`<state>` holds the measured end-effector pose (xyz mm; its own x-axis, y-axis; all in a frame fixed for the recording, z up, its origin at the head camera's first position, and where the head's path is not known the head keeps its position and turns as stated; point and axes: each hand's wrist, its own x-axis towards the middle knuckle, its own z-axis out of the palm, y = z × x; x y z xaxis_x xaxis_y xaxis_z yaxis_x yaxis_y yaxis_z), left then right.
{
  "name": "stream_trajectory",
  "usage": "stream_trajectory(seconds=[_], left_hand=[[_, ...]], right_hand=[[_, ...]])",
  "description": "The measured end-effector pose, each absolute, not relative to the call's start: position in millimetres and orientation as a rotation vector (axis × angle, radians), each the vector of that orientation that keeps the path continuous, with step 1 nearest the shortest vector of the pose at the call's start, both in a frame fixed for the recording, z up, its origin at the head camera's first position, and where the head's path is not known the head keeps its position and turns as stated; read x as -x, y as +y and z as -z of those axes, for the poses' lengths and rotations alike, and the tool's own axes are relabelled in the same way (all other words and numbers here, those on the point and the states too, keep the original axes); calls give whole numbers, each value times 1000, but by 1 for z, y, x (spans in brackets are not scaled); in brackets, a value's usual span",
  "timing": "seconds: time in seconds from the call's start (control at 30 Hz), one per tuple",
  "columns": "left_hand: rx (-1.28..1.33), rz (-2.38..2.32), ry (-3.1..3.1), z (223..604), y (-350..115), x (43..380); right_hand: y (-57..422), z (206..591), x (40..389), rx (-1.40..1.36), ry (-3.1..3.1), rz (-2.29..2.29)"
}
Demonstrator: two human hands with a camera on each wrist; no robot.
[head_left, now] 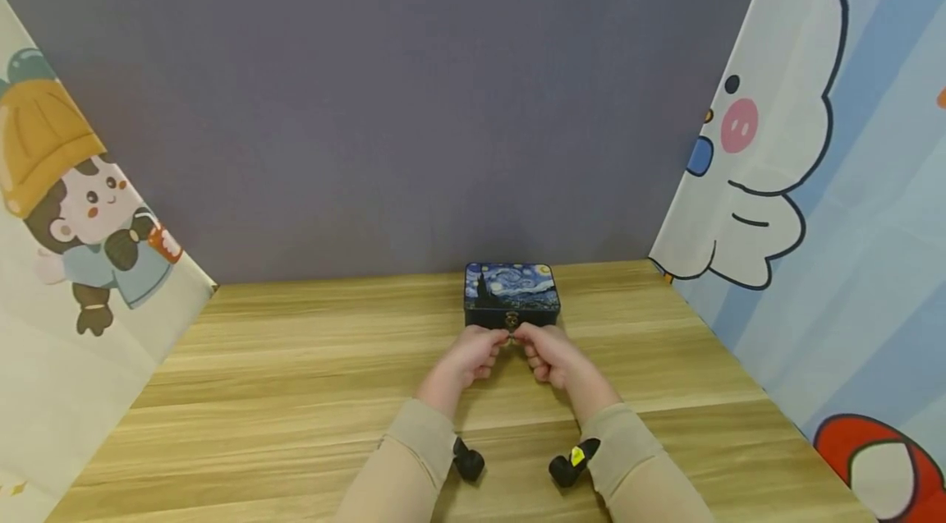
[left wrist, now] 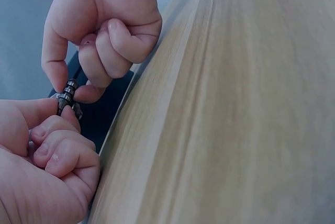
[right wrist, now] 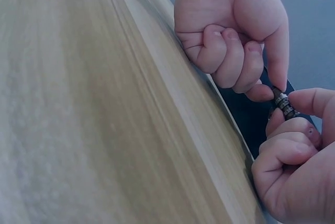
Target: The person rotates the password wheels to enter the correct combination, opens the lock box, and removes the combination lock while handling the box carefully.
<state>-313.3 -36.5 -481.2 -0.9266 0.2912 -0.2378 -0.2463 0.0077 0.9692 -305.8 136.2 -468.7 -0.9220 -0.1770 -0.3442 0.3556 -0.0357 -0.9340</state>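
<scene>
A small dark metal combination lock with ringed dials hangs at the clasp on the front of a tin box. The box has a swirling blue night-sky painting on its lid, which is down. My left hand pinches one end of the lock between thumb and index finger; its other fingers are curled in. From the opposite side, my right hand pinches the other end in the same way. Between the fingertips, the dial rings show in the right wrist view, where the left hand is above the right hand.
The box stands near the back of a wood-grain table, close to a grey back panel. Cartoon-printed sheets line both sides. A black wrist device sits at each sleeve cuff.
</scene>
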Motion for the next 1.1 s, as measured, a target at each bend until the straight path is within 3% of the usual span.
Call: stream_trajectory(seconds=[1.1], left_hand=[[-37,-1976,1929,484,-34,318]], right_hand=[[138,475,314,-181,1881,2031]])
